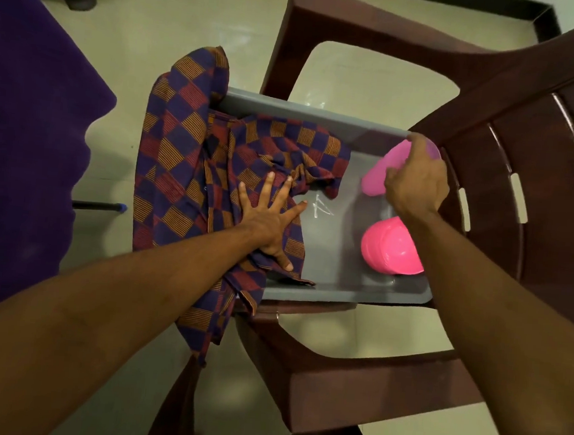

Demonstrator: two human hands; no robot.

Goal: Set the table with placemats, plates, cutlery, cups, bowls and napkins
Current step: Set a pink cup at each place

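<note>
Our left hand (268, 216) lies flat, fingers spread, pressing the checked cloth (180, 161) that drapes over the left wall of the grey tub (321, 117) on a brown chair (523, 167). Our right hand (417, 183) curls its fingers round a pink cup (381, 176) at the tub's far right; a pink bowl (389, 249) sits just nearer. The cup looks light, stiff and smooth, best gripped round its body; the cloth is soft and would bunch.

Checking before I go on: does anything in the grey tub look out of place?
Yes. The checkered cloth is crumpled, hanging half outside the grey tub, under the flat left hand. The pink bowl seems overturned. The right hand grips a tilted pink cup.
</note>
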